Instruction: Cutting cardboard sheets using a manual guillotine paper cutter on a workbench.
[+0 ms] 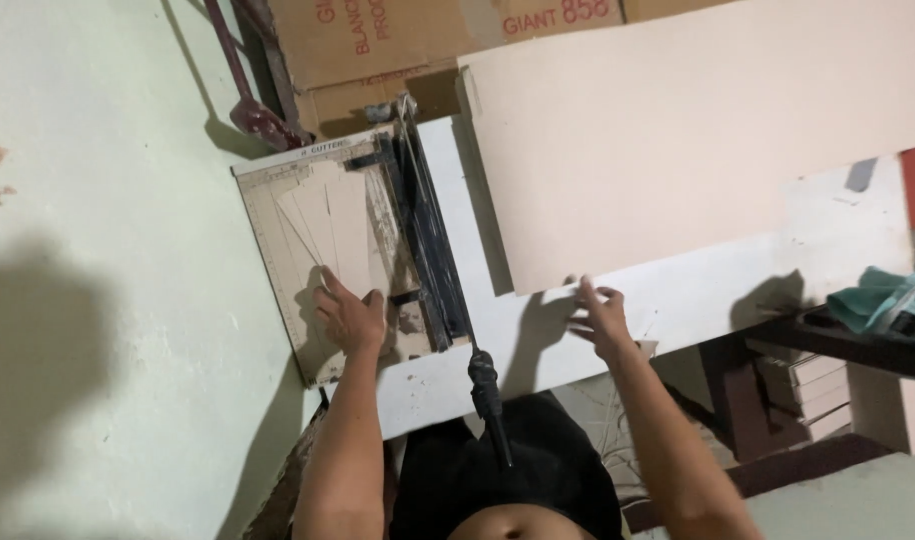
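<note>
1. Left hand [350, 318] flat, fingers spread, pressing on cut card strips [336, 225] fanned on the paper cutter's [278, 240] board, near its front edge.
2. Right hand [600, 320] open, fingers loosely spread, fingertips touching the near edge of a large beige board sheet [668, 130]; not gripping anything.
3. Sheet lies across the white table [678, 300], covering its right and far part.
4. Cutter sits at the table's left edge; its black-handled blade arm [486, 390] sticks out past the front edge.
5. Cardboard boxes [378, 40] at far edge; teal cloth [873, 300] at right.
</note>
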